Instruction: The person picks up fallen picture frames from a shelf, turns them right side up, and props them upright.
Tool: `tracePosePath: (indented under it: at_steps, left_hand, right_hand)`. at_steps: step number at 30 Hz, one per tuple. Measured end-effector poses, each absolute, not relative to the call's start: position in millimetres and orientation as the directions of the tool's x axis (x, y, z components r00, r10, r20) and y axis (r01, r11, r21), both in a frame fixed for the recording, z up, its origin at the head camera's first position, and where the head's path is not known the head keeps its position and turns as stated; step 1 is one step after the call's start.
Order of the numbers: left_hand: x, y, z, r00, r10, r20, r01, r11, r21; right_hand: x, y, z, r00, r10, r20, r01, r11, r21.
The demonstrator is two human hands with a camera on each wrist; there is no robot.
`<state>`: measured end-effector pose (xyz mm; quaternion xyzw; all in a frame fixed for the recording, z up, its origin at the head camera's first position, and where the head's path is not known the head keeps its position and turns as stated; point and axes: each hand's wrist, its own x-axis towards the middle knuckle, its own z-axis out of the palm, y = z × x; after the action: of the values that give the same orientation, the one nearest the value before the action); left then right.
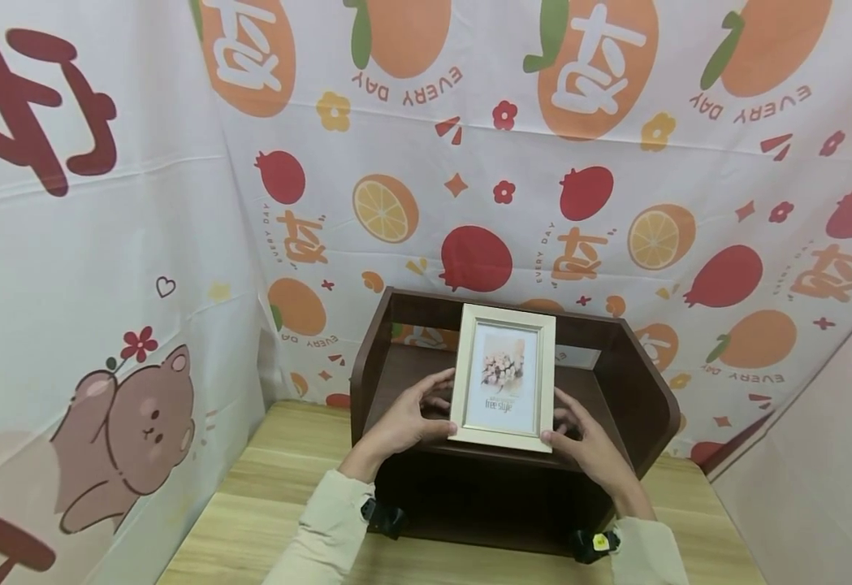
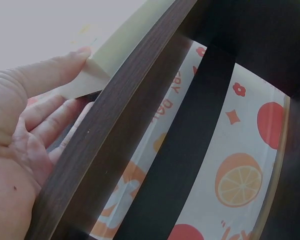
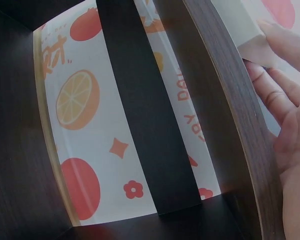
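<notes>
A cream-edged picture frame with a floral print and the words "free style" stands upright, tilted slightly back, at the front of the upper shelf of a dark brown desk shelf. My left hand holds its lower left side, thumb on the front edge and fingers curled behind. At the lower right corner my right hand pinches it the same way. Both wrist views show a corner of the picture frame between thumb and fingers, right above the shelf board.
The desk shelf stands on a light wood-grain table, with an open dark compartment below its upper board. A fruit-print cloth hangs close behind it. A cloth with a bear print hangs at the left.
</notes>
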<state>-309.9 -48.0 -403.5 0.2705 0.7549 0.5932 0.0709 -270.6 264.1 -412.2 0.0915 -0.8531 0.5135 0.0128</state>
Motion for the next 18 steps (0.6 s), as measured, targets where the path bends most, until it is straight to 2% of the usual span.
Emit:
tracePosePath:
  at_steps: [18]
  left_hand:
    - [-309.1,-45.1,-403.2,-0.863,0.424,0.275,0.365,0.147,0.919]
  right_hand:
    - [-270.6,264.7,-413.8,-0.967,-0.106,0.233,-0.255,0.489,-0.834]
